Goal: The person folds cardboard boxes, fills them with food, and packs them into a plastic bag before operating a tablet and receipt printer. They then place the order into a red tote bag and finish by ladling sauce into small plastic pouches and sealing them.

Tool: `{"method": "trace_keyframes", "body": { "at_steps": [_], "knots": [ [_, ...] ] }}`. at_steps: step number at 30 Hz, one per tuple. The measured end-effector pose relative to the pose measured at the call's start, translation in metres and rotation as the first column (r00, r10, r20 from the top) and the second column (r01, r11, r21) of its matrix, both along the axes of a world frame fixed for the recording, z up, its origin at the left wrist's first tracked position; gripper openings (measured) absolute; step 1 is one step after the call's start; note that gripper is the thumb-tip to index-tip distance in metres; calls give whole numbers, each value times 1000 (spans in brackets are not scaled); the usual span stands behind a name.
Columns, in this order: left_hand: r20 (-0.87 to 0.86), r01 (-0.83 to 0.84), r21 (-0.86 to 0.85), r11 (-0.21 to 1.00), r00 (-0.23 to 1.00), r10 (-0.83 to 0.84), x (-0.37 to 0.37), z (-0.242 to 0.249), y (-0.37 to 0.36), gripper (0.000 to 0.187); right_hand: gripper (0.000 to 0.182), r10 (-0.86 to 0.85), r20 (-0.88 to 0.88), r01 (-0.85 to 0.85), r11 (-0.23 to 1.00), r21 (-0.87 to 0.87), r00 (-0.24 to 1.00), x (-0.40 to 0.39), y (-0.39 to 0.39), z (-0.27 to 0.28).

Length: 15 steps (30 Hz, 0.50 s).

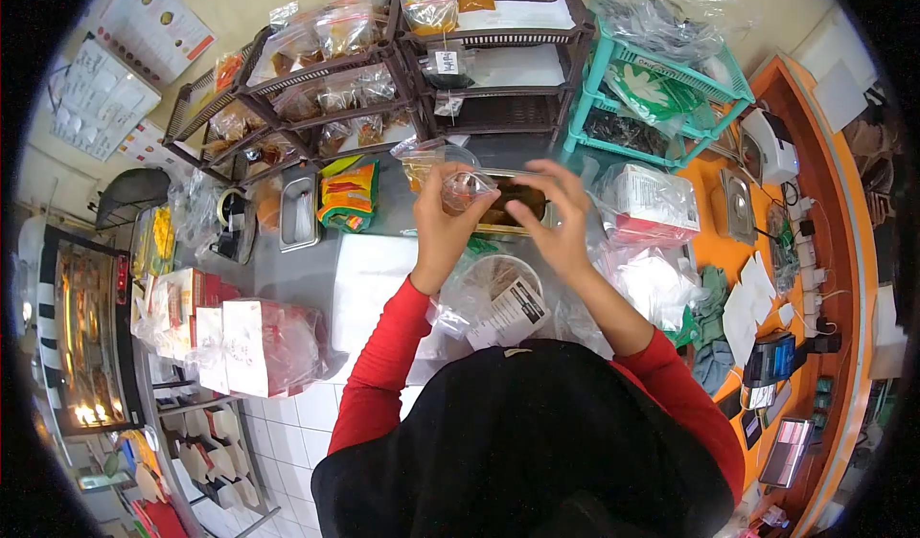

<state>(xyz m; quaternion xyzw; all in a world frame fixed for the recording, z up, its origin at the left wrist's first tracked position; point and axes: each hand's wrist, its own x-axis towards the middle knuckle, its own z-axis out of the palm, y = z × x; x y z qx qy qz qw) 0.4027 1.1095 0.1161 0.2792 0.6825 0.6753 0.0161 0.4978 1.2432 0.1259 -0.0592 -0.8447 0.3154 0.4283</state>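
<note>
My left hand [447, 222] is closed on a small clear plastic bag [467, 189], thumb and fingers round its sides. What the bag holds, if anything, is hard to make out. To the right, my right hand [562, 220] has its fingers apart and curved, with nothing visible in them. Below and between both hands stands a rectangular metal container [497, 228] with dark brown contents, partly covered by my hands. Nearer to me is a round white tub [491, 272] with clear plastic and a printed label sheet [511, 314] against it.
Brown tiered racks [494, 37] with filled bags stand along the back, beside a turquoise rack [599, 88]. A white board [369, 284] lies to the left, near a yellow-orange packet [349, 199]. Plastic-wrapped boxes [652, 203] stand to the right. A lit glass cabinet [88, 337] is far left.
</note>
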Motion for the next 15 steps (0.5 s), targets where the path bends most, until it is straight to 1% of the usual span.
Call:
{"method": "trace_keyframes", "body": {
  "at_steps": [1,2,3,4,5,7,8,10,11,13,14,15],
  "knots": [
    [-11,-1,-3,1000,1000,1,3,2,1,36,22,154,-53,-160,979,-129,987,-4,-6,2],
    [-8,-6,-6,1000,1000,6,7,5,1,36,19,180,-72,-193,936,-295,981,-7,-13,3],
    [-6,-12,-8,1000,1000,12,11,10,1,36,16,203,-96,-225,864,-451,974,-9,-19,3],
    [-4,-21,-9,1000,1000,20,15,14,0,36,14,225,-123,-254,766,-591,967,-11,-24,3],
    [-60,-25,-20,999,998,24,17,17,-2,36,11,183,-151,-237,768,-596,972,-15,-26,1],
    [-169,-38,-40,998,985,31,21,21,-6,36,10,165,-178,-239,776,-584,970,-15,-28,6],
    [-150,13,36,999,989,-8,21,21,-8,36,9,155,-191,-239,780,-578,969,-14,-28,10],
    [-121,115,191,975,988,-93,20,22,-14,37,8,116,-206,-197,878,-437,972,-13,-25,18],
    [-20,143,192,971,990,-142,19,22,-20,35,8,96,-215,-170,917,-361,972,-12,-23,21],
    [184,196,203,959,955,-234,17,22,-33,32,7,93,-197,-137,964,-227,976,-9,-18,27],
    [182,189,194,963,957,-225,17,23,-34,29,7,90,-188,-121,980,-158,978,-7,-17,30],
    [179,182,185,966,960,-216,17,26,-35,26,7,80,-185,-106,985,-134,979,-5,-17,32]
  ]
}}
